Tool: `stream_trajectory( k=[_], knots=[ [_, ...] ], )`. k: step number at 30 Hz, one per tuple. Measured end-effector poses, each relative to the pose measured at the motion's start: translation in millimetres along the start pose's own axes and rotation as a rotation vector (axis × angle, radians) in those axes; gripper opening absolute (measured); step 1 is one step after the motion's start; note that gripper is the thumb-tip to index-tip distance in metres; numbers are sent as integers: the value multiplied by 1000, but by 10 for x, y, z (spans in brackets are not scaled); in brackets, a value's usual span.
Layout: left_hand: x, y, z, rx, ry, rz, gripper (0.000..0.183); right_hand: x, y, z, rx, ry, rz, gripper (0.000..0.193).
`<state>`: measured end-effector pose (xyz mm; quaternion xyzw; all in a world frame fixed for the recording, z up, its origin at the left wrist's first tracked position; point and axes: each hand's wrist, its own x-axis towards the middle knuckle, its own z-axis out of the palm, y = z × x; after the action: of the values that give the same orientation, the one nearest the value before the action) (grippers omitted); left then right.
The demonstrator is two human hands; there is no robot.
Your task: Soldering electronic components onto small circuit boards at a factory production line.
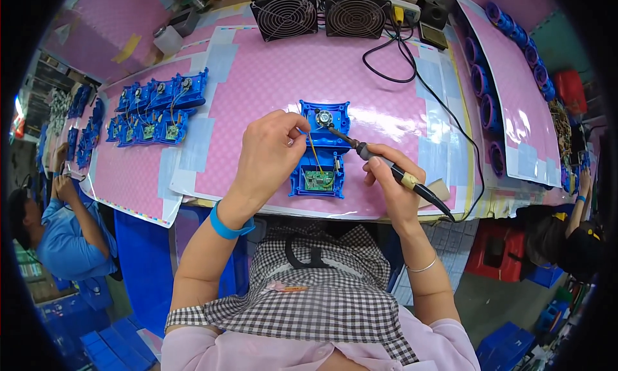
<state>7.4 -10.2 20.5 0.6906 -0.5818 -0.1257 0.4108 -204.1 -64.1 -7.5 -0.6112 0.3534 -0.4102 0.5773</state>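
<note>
In front of me lies a blue plastic housing in two halves. The upper half (pixel 342 109) carries a small round speaker (pixel 324 118); the lower half (pixel 294 185) holds a green circuit board (pixel 317 180). A thin yellow wire (pixel 315 153) rises from the board to the fingertips of my left hand (pixel 271 144), which is closed in a pinch on it beside the speaker. My right hand (pixel 397 179) grips a soldering iron (pixel 371 156) like a pen. Its tip points at the speaker's lower edge; whether it touches, I cannot tell.
Several similar blue housings (pixel 147 116) stand in rows at left. Two black fans (pixel 284 13) sit at the back. The iron's black cord (pixel 462 129) loops down the right side. A rack (pixel 508 107) with blue round parts stands right. Other people work at both sides.
</note>
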Motion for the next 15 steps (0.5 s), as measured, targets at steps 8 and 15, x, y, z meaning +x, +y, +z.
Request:
stream_trajectory(
  k=[8, 15],
  knots=[
    [24, 2, -13, 45, -17, -1, 13, -6, 13, 11, 6, -4, -10, 22],
    [46, 29, 24, 17, -5, 28, 10, -10, 2, 30, -22, 8, -49, 22]
  ],
)
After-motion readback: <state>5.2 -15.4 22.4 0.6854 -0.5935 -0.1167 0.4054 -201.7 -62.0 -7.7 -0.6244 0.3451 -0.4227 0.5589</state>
